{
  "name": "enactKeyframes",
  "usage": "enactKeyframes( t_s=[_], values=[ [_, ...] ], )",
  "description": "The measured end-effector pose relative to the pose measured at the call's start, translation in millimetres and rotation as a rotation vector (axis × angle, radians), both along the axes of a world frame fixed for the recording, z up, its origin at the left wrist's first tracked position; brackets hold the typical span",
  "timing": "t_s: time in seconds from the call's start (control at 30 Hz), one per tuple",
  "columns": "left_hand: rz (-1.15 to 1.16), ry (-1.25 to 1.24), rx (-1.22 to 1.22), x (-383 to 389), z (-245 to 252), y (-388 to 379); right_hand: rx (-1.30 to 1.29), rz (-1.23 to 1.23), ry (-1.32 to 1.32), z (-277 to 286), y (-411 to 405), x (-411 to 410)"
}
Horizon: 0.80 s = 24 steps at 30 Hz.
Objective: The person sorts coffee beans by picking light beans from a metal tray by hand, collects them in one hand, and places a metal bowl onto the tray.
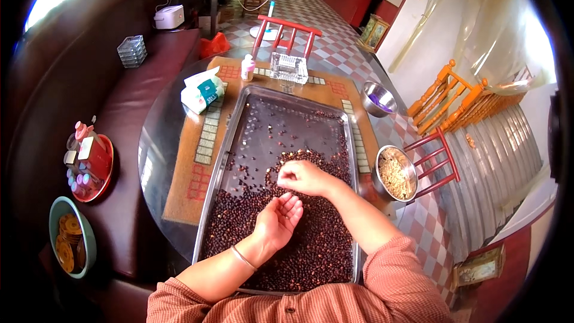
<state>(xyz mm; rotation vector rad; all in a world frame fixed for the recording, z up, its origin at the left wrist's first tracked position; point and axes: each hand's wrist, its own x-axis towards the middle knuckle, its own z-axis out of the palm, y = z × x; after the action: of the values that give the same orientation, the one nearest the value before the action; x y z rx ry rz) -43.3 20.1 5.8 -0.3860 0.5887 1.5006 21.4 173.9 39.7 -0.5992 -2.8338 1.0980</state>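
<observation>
A rectangular metal tray (209, 215) lies on a round glass table in front of me. Small dark beans or berries (309, 251) cover its near part thickly, with scattered ones farther up. My left hand (279, 220) is palm up above the pile, its fingers curled; something small seems to lie in the palm, too small to name. Just beyond it, my right hand (302, 178) hovers palm down over the pile's upper edge, fingertips drawn together. Whether it pinches anything cannot be seen. Paler pieces show here and there among the dark ones.
Right of the tray stand a steel bowl of pale pieces (395, 175) and a steel bowl with something purple (379, 98). Beyond the tray are a tissue pack (204, 91), a small bottle (247, 68) and a glass ashtray (289, 68). Red chairs (289, 23) stand around; a sofa (130, 94) is at left.
</observation>
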Motion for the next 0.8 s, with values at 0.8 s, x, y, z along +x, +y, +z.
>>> enactKeyframes(
  t_s=[0.8],
  values=[
    [0.015, -0.103, 0.069, 0.9, -1.4, 0.8, 0.104, -0.024, 0.146, 9.7, 18.3, 23.6]
  ],
)
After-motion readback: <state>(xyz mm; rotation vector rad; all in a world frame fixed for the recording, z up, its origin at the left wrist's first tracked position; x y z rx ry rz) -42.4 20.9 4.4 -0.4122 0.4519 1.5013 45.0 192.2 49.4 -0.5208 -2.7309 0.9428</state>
